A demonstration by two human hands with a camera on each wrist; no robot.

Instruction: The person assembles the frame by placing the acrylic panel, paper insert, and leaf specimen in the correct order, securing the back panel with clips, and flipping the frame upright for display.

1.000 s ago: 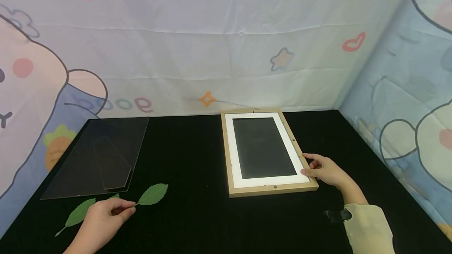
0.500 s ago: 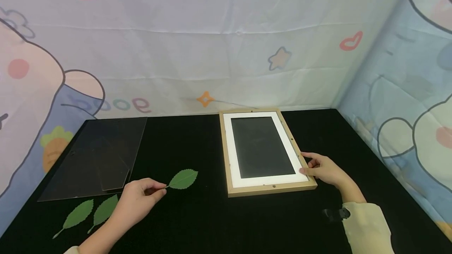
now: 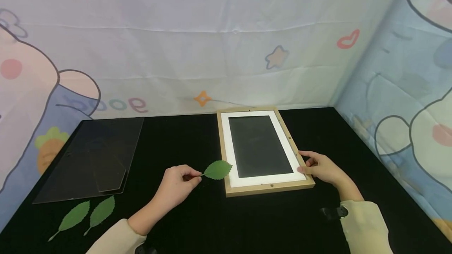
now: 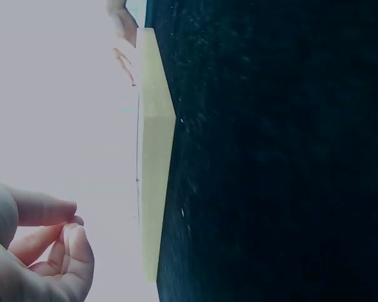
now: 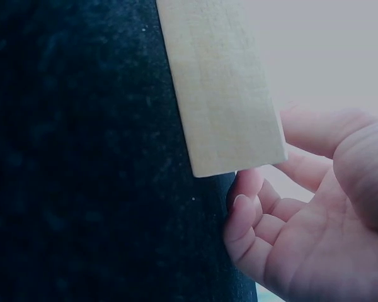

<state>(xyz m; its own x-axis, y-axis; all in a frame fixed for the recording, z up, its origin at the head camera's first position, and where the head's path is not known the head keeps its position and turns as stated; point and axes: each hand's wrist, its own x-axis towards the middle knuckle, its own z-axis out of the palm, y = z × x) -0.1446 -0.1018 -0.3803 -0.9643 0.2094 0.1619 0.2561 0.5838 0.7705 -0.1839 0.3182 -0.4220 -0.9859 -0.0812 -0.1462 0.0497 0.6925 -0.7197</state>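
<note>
My left hand (image 3: 178, 186) pinches a green leaf (image 3: 217, 170) by its stem between thumb and forefinger. The leaf's tip overlaps the left edge of a light wooden picture frame (image 3: 270, 187) in the head view. A white mat (image 3: 232, 181) lies inside the frame, round a dark rectangular middle. At the frame's right side, my right hand (image 3: 323, 169) grips the edge, its thumb over the mat border and its fingers along the outer side. The right wrist view shows that hand (image 5: 302, 220) right at the wooden corner (image 5: 227, 107).
Two more green leaves, a left one (image 3: 74, 215) and a right one (image 3: 102, 211), lie on the black table (image 3: 226, 226) at the front left. Behind them is a dark backing panel (image 3: 116, 136) with a stand flap. A printed cloth (image 3: 169, 50) hangs behind the table.
My left hand has carried the leaf rightward from beside the dark panel to the frame's left edge, uncovering the two leaves on the table. My right hand keeps its grip on the frame.
</note>
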